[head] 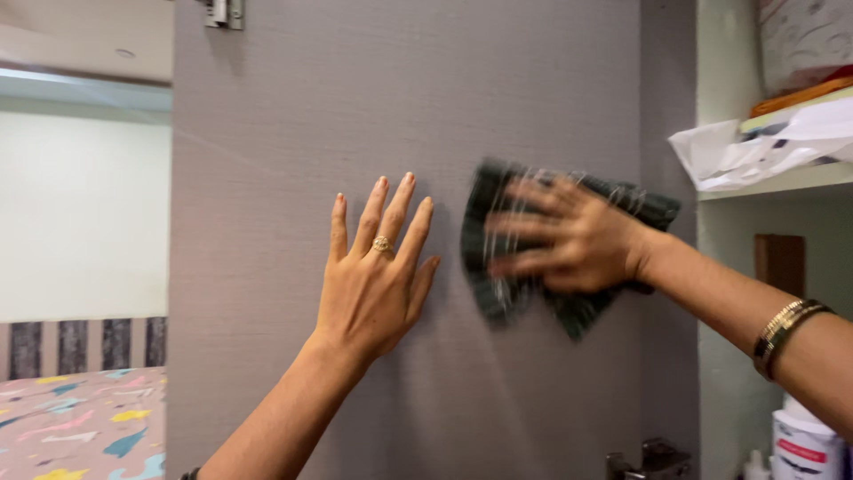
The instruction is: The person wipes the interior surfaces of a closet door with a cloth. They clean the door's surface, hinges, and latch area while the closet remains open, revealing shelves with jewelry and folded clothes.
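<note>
Right hand (569, 236) presses a dark checked cloth (533, 293) flat vs. the grey cupboard door (293, 107), fingers spread wide over the fabric, palm pinning it rather than clenching it. Hand and cloth are motion-blurred. The cloth sits on the door's right half, about mid-height, its edges poking out above, below and to the right of the hand.

Left hand (373, 284) lies just beside the cloth, not touching it: open, palm flat on the door, fingers up and slightly fanned, holding nothing. A gold ring (381, 244) shows on one finger. Gold-and-dark bangles (784, 327) circle the right forearm at the frame's right edge.

The door has a fine woven-look texture; a metal hinge (222, 12) is fixed at its top edge, another hinge fitting (653, 460) at the bottom right. Beyond the door's right edge, white shelves (782, 181) carry crumpled white paper (755, 147) and stacked items w/ an orange edge. Lower right, a white container (804, 444) w/ a red-and-white label. At left, a bed (80, 422) w/ a pastel patterned cover, a striped headboard behind it, pale wall above.
</note>
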